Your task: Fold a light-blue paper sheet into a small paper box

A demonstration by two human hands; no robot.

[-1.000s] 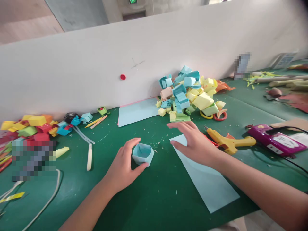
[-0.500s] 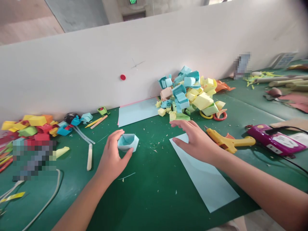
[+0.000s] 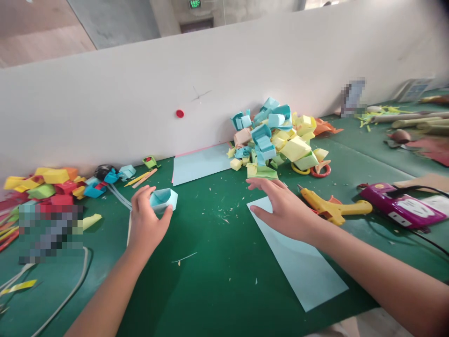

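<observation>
My left hand point(image 3: 145, 224) grips a small folded light-blue paper box point(image 3: 163, 200) between thumb and fingers, just above the green table mat point(image 3: 210, 281). My right hand point(image 3: 282, 208) hovers open, fingers spread, over the near corner of a flat light-blue paper sheet point(image 3: 301, 267). A white stick point(image 3: 128, 229) lies partly hidden under my left hand.
A heap of folded blue and yellow paper boxes point(image 3: 277, 138) sits by the white wall, with another blue sheet point(image 3: 201, 163) beside it. A yellow glue gun point(image 3: 333, 206) and purple power strip point(image 3: 403, 206) lie right. Colourful folded boxes point(image 3: 52, 185) crowd the left.
My left hand has carried the blue paper box leftward and away from me, from the table's middle toward the left pile. My right hand has barely shifted.
</observation>
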